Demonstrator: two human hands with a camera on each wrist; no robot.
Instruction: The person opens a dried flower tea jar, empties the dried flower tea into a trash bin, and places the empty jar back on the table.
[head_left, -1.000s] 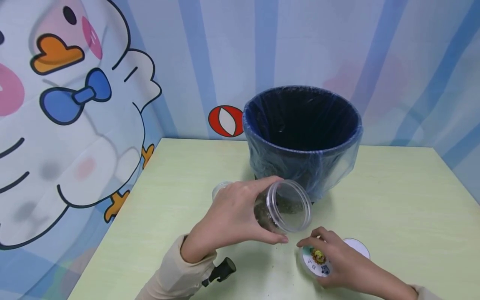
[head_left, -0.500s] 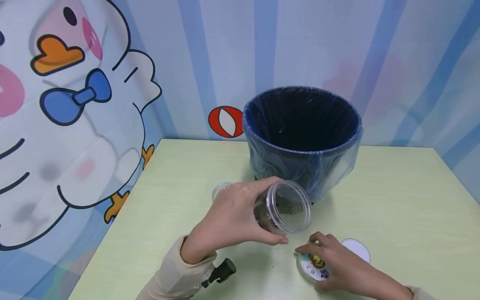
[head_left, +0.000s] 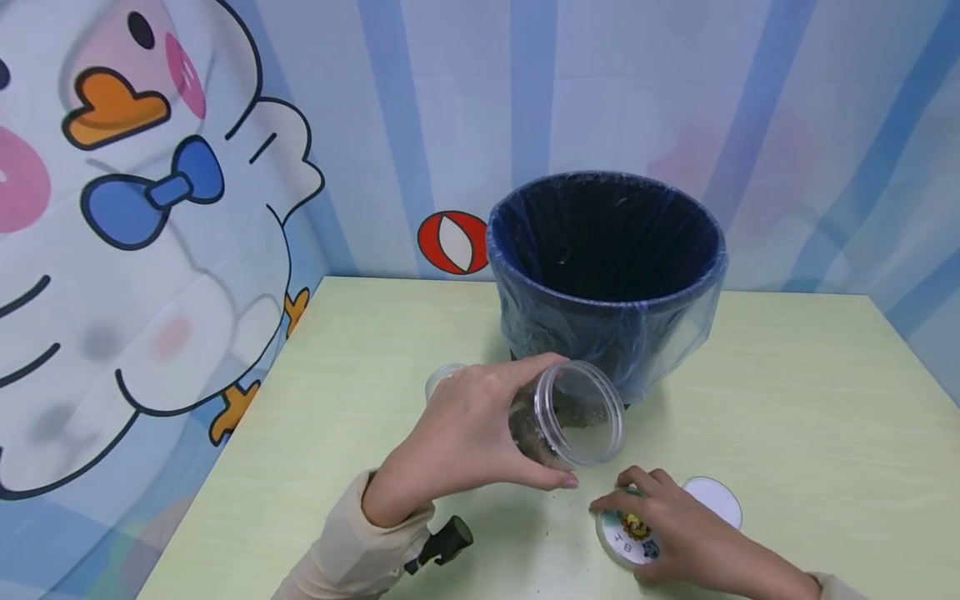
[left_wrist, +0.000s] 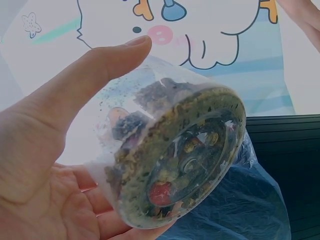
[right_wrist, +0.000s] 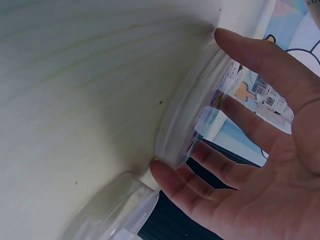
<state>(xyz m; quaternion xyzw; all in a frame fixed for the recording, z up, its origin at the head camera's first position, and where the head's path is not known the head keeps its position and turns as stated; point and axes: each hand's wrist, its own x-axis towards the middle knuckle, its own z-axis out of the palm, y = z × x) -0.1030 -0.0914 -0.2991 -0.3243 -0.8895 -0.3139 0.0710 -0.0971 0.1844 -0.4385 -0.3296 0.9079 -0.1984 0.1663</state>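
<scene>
My left hand (head_left: 468, 429) grips a clear plastic jar (head_left: 527, 427), thumb below and fingers over the top in the head view. The jar is uncapped and tilted, its mouth turned right and toward me. Dark, brownish bits and a red piece show through its base (left_wrist: 187, 165) in the left wrist view. On the table, my right hand (head_left: 686, 529) holds a round lid (head_left: 625, 543) printed with cartoon animals by its edge. Thumb and fingers span the lid's rim (right_wrist: 172, 120) in the right wrist view. The palm hides part of its print.
A dark bin (head_left: 577, 325) lined with a blue plastic bag stands behind the jar. Beside my right hand lies a second round lid (head_left: 716, 498), white on top. Another clear container (head_left: 441, 377) is mostly hidden behind my left hand. Small dark specks dot the pale table (head_left: 810, 400).
My right hand and the printed lid have shifted slightly left and toward me. My left hand and the tilted jar have stayed almost still.
</scene>
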